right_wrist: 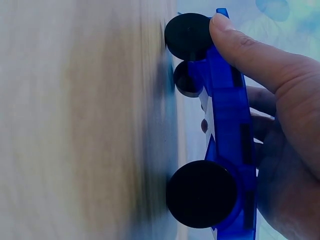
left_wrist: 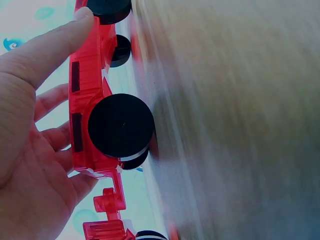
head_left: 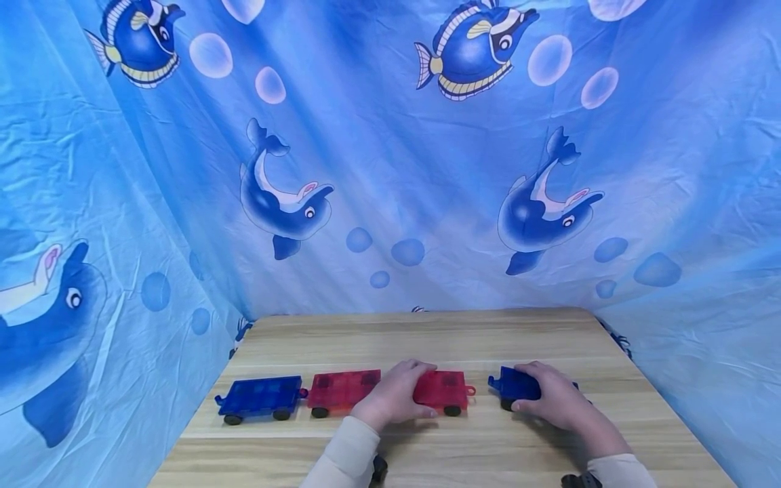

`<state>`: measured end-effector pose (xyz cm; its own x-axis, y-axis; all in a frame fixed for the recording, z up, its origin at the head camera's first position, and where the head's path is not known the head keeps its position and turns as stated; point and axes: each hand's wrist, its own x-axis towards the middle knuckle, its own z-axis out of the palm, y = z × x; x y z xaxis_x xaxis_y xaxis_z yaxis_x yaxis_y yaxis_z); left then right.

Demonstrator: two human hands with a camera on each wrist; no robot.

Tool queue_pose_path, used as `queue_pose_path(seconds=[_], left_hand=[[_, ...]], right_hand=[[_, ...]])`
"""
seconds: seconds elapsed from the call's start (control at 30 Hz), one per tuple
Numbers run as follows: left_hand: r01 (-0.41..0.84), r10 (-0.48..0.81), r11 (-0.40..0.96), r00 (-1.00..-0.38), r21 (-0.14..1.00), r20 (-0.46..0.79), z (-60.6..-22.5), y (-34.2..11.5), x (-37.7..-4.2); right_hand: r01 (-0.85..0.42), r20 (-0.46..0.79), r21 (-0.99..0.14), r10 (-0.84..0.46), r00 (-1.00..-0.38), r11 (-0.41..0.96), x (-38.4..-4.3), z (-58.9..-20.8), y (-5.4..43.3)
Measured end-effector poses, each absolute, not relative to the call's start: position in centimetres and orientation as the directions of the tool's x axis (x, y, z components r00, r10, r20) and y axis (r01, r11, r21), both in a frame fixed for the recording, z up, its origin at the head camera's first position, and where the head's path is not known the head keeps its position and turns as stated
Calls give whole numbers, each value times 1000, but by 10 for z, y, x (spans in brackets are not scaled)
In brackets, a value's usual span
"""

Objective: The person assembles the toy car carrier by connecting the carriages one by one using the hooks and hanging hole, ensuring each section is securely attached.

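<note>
My left hand (head_left: 393,396) holds a red toy train car (head_left: 448,388) by its sides, thumb on the near side and fingers on the far one. In the left wrist view, this red car (left_wrist: 82,102) shows black wheels and a coupling (left_wrist: 110,202) reaching toward another red piece. To the left stand a second red car (head_left: 342,388) and a blue car (head_left: 259,396), linked at a hook. My right hand (head_left: 552,400) grips another blue car (head_left: 517,384), its hook pointing left, a short gap from the held red car's ring. Its black wheels (right_wrist: 201,194) appear in the right wrist view.
The cars are lined up across a wooden table (head_left: 427,339). Blue cloth (head_left: 390,203) printed with dolphins and fish hangs behind the table and at both sides. Dark straps sit at both wrists, by light sleeves (head_left: 344,451).
</note>
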<state>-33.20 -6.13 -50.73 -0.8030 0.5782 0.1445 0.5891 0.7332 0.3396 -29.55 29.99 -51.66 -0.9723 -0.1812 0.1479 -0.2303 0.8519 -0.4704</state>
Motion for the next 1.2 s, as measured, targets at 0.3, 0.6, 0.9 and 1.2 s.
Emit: queue_pose_path(seconds=[0.3,0.6,0.9,1.2], left_hand=[[580,571,743,-810,334,137,-508,-62,-332],[558,563,722,-818,409,122,-510,-64,-333],[547,563,709,-819,445,110,-509,-66,-335],[560,569,677,-810,477,143,-507,-70,-336]], right_hand=[[-222,140,-465,-176,-974,857,-295,-516,294],[-227,136,-461,-185,-973,858,-295,-517,290],[-225,117,-469,-192,-974,854,-294,-516,285],[-240,124,-471,-206,-971,849,-293,-517,280]])
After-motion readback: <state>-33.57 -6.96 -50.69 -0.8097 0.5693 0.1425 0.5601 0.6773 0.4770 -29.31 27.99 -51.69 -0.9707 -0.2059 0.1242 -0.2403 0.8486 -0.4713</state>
